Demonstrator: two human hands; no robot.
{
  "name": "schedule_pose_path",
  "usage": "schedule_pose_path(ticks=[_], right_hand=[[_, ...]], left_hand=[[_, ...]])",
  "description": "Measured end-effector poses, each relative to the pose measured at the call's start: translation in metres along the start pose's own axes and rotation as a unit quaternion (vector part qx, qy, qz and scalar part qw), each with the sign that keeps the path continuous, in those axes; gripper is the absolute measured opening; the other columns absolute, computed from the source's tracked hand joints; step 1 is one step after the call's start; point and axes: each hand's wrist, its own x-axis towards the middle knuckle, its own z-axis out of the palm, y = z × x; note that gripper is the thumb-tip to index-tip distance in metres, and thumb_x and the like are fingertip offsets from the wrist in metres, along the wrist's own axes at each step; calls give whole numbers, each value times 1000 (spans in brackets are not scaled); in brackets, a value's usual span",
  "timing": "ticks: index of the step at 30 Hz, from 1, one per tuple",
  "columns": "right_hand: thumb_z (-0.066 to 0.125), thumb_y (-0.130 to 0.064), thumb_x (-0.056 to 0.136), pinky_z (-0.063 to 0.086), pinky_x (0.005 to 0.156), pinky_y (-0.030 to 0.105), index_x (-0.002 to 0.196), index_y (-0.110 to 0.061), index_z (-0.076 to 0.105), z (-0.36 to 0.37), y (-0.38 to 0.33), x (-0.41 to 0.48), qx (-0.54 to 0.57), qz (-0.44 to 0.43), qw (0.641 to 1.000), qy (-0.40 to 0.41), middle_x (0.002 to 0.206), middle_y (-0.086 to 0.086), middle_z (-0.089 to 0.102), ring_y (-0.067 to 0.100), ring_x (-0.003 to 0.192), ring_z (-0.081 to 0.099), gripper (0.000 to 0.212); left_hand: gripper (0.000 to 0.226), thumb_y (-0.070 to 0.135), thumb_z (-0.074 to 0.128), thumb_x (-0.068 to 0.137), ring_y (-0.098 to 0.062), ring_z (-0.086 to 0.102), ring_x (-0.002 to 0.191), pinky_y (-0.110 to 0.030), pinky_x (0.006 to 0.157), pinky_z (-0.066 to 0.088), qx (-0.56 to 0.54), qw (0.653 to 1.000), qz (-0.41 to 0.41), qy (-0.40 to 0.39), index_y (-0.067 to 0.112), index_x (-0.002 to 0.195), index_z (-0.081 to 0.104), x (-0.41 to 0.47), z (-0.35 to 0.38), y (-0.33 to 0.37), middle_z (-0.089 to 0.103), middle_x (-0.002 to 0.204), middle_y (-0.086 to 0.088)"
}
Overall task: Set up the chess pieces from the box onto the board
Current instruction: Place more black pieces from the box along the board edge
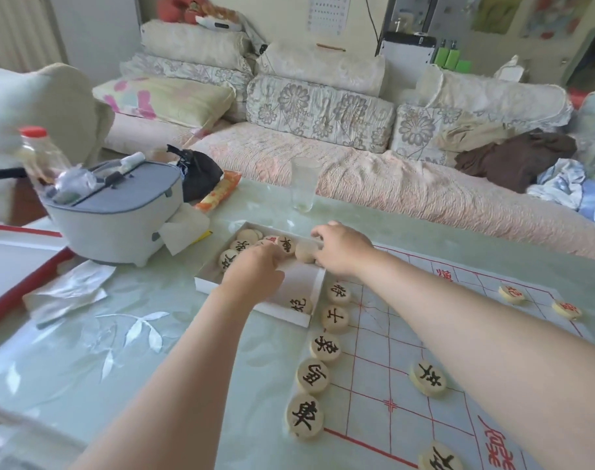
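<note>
A shallow white box [252, 305] lies at the board's far left corner, holding several round wooden chess pieces [287, 244]. My left hand [253, 273] reaches into the box, fingers curled down among the pieces; what it holds is hidden. My right hand [340, 247] is over the box's far right corner, fingertips around a blank-faced piece [304, 252]. The board [425, 337] is a pale sheet with red lines. Black-lettered pieces [325, 346] line its left edge, one more [426, 378] stands further in, and two red-lettered pieces [511, 293] sit at the far right.
A grey-white appliance [119, 212] with bottles on it stands at the left, with tissue paper beside it. An empty glass [304, 184] stands behind the box. A red-edged tray [18, 266] lies far left. A sofa runs along the table's far side.
</note>
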Motion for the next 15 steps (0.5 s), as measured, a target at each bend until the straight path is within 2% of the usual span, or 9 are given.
schedule_pose_path(ticks=[4,7,11,15], right_hand=[[54,-44,94,39,100,39,142,-25,47,10,-6,21,-108,-11,993,-34,141,6,47,30,129,46,52],[52,-51,93,35,104,40,140,-24,50,17,-8,26,-143,-21,989,-22,138,7,51,30,129,45,55],[53,-58,90,30,104,43,134,-24,53,24,-11,29,-162,-19,987,-1,133,4,56,27,127,45,56],[64,-61,77,28,100,43,119,-31,54,21,-14,24,-114,5,993,-15,127,-3,57,24,122,45,53]], left_hand=[[34,20,62,85,-19,55,106,-26,83,43,-12,999,-4,-30,22,119,58,1,2,-13,56,98,7],[35,19,61,86,-19,54,106,-25,82,42,-30,999,-9,-28,21,120,57,3,3,-14,60,106,4],[36,19,60,86,-21,54,106,-27,82,44,-55,998,-15,-17,21,121,55,5,4,-13,61,113,0],[40,20,60,88,-22,54,109,-30,87,44,-73,997,-5,-12,20,126,50,3,4,-9,61,116,-2]])
